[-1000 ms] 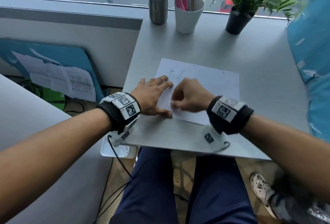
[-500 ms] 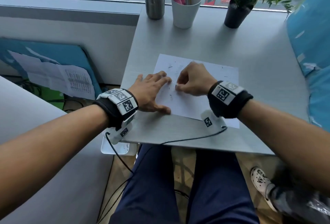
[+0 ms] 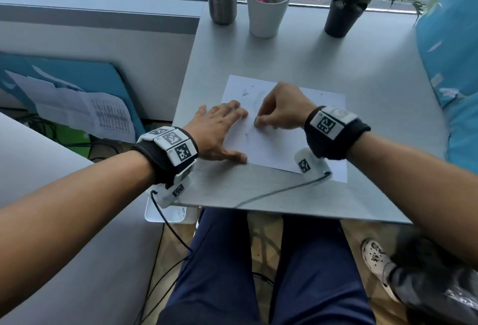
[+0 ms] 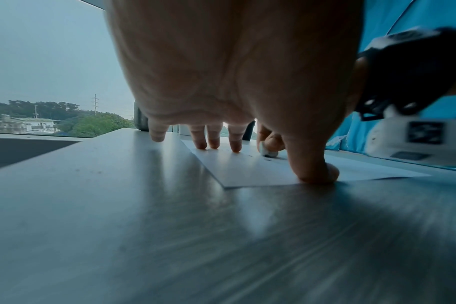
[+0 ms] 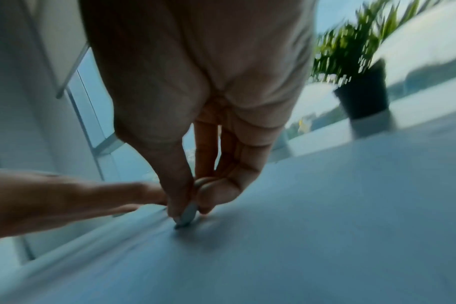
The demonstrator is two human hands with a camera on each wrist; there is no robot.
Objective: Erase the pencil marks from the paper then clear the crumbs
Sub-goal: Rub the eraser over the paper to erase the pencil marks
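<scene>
A grey table (image 3: 323, 60) carries a white sheet of paper (image 3: 279, 143) lying flat near its front edge, faint grey pencil marks (image 3: 254, 99) smudged across its upper left part and a few dark crumbs (image 4: 268, 159) beside them. The left hand (image 3: 217, 133) presses the sheet's left edge with straight, spread fingers and thumb. The right hand (image 3: 282, 110) pinches a small pale eraser (image 5: 187, 216) between thumb and fingertips, its tip touching the paper just right of the left fingertips.

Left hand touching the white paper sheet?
Touching. Left wrist view: left hand fingertips and thumb press on the white paper sheet.
</scene>
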